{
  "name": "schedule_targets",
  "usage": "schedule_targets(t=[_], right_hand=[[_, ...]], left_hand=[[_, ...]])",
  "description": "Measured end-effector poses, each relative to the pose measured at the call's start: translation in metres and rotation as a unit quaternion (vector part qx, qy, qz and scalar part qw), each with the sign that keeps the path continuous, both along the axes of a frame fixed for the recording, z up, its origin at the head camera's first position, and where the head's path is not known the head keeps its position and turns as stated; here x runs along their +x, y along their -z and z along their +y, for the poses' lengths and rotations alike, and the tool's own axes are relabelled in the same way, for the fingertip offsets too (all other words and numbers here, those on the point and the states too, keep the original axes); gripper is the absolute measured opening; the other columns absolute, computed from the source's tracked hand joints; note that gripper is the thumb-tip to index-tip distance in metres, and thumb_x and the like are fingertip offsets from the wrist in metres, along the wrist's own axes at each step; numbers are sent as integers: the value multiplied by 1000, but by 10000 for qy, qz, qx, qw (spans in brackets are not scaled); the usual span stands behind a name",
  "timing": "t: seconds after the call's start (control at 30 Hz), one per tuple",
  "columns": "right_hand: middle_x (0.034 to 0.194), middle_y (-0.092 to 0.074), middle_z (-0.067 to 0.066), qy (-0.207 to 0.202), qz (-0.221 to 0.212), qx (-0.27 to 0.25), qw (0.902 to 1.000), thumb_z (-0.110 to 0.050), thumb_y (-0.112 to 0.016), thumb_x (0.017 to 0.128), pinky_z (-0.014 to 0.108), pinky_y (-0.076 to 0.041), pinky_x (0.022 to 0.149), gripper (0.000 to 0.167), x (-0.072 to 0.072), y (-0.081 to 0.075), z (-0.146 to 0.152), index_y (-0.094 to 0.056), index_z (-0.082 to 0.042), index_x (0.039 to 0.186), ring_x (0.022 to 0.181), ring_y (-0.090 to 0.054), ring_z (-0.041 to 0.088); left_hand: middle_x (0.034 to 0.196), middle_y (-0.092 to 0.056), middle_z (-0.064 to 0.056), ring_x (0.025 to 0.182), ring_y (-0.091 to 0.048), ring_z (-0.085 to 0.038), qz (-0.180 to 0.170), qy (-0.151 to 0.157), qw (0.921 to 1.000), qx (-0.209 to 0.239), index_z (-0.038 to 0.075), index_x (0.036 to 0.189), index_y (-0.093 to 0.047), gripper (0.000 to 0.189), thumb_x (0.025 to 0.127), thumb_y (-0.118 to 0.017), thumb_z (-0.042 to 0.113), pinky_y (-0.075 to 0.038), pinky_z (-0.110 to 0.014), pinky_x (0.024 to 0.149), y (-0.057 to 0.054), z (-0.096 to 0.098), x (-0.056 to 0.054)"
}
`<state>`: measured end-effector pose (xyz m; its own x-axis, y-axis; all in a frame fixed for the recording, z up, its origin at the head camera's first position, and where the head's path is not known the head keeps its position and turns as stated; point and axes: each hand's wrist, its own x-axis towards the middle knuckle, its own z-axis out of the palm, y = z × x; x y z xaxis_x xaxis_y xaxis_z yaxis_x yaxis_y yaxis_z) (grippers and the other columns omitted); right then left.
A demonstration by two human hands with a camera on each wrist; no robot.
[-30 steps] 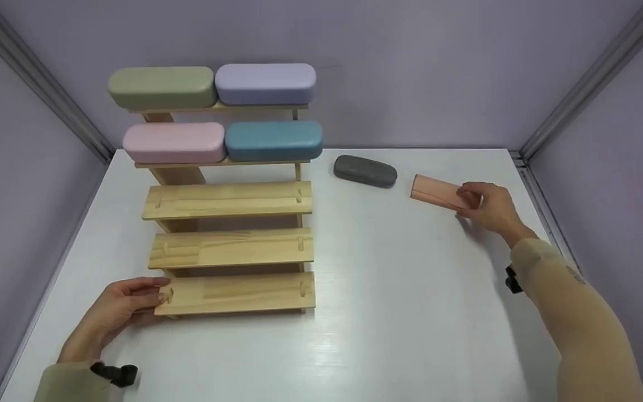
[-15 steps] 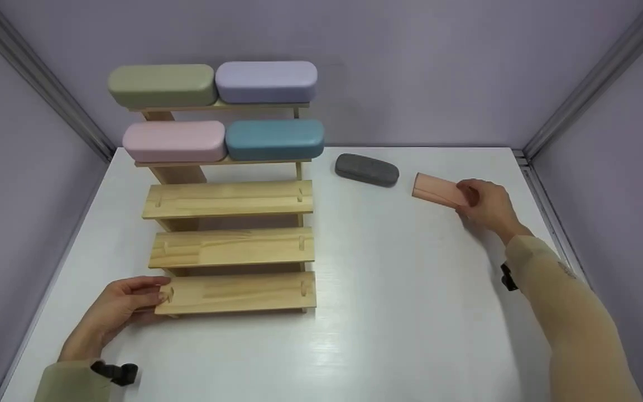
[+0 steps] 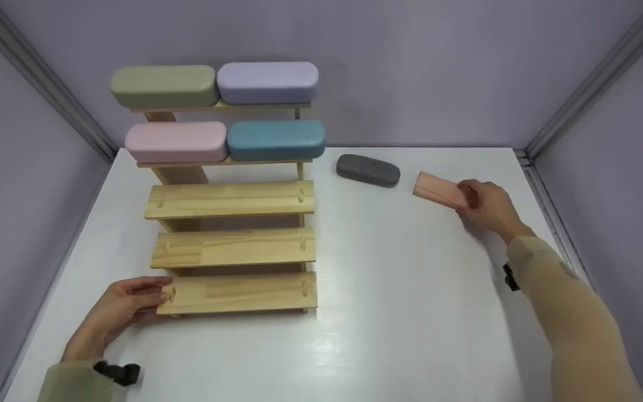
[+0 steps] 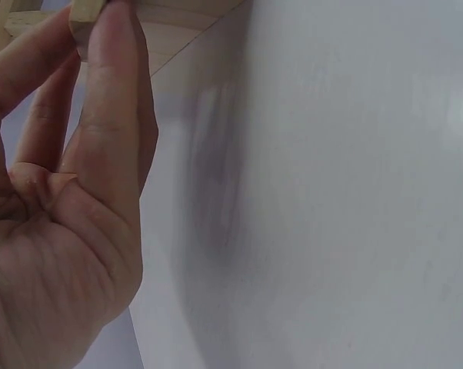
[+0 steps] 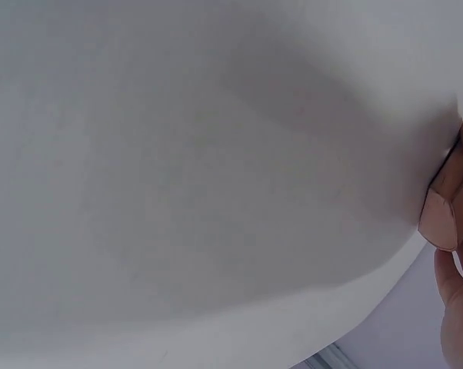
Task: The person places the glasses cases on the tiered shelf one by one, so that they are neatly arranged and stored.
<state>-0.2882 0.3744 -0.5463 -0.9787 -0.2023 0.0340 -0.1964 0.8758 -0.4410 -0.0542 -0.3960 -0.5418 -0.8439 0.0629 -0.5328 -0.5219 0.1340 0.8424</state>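
In the head view, my left hand pinches the left end of the lowest shelf on a tiered wooden display rack. From the left wrist, the thumb and fingers show pressed on either side of the wooden edge. Far to the right, my right hand grips the right end of a peach glasses case between thumb and fingers. The right wrist view catches only part of that hand and the end of the case, close to the table. A dark grey glasses case lies to its left.
Green and lavender cases stand on the rack's top shelf. Below them sit pink and teal cases. The white table is enclosed by pale purple walls at the back and sides.
The right forearm has shifted slightly to the left, while its hand stays on the peach glasses case. The left hand has kept its hold on the shelf end.
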Motion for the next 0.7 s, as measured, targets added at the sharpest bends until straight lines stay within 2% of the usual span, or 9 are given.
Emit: schedule_targets(t=[0.13, 0.27, 0.33, 0.53, 0.7], right_hand=[[128, -71, 31, -92, -27, 126, 9999, -16, -84, 99, 65, -54, 100, 57, 1, -4, 0, -63, -2, 151, 113, -64, 46], [129, -72, 29, -140, -96, 79, 9998, -20, -84, 100, 68, -55, 101, 57, 4, -8, -1, -66, -5, 151, 114, -64, 45], [133, -74, 29, -238, 18, -20, 9997, -22, -85, 100, 70, -55, 104, 56, 5, -10, -2, -68, -5, 150, 118, -65, 46], [137, -79, 23, -642, 719, -225, 9951, -17, -88, 97, 71, -56, 107, 48, 11, -17, -6, -75, -4, 142, 121, -69, 49], [135, -81, 21, -663, 838, -344, 9937, -18, -89, 97, 69, -56, 106, 45, 17, -28, -9, -78, -5, 138, 119, -70, 49]], left_hand=[[112, -79, 15, 99, -80, -3, 36, -2, 10000, -5, 24, 131, -83, 29, 106, -78, 9, -70, -24, 87, 1, 0, 1], [112, -78, 13, 100, -80, -5, 32, 2, 10000, 35, 25, 130, -83, 28, 106, -78, 10, -71, -26, 87, 0, 0, 0], [112, -78, 12, 99, -80, -5, 10, -7, 10000, 73, 27, 128, -84, 28, 106, -78, 10, -71, -26, 88, -1, 0, 0], [112, -77, 12, 100, -80, -4, 79, 45, 9999, 144, 25, 130, -82, 30, 107, -76, 7, -71, -26, 88, 0, -1, 1], [112, -78, 12, 100, -80, -4, 88, 21, 9998, 173, 25, 130, -83, 30, 107, -76, 6, -70, -25, 89, 1, -1, 1]])
